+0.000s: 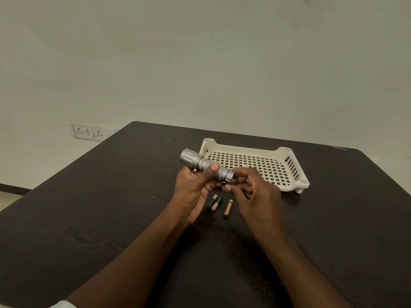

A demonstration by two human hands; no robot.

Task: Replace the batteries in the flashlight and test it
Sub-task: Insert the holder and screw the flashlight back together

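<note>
A silver flashlight [200,163] is held above the dark table [111,207], its wide head pointing up and to the left. My left hand [195,187] grips its knurled body, thumb across the top. My right hand [251,187] pinches the tail end of the flashlight with thumb and fingertips. Below the hands, three batteries lie on the table: two black-and-copper ones [214,202] side by side and a copper-coloured one [228,207] just to their right.
A cream perforated plastic tray [287,183] stands on the table behind my right hand, with nothing visible in it. A wall socket plate [89,131] is on the wall at the left. The table's far edge runs just behind the tray.
</note>
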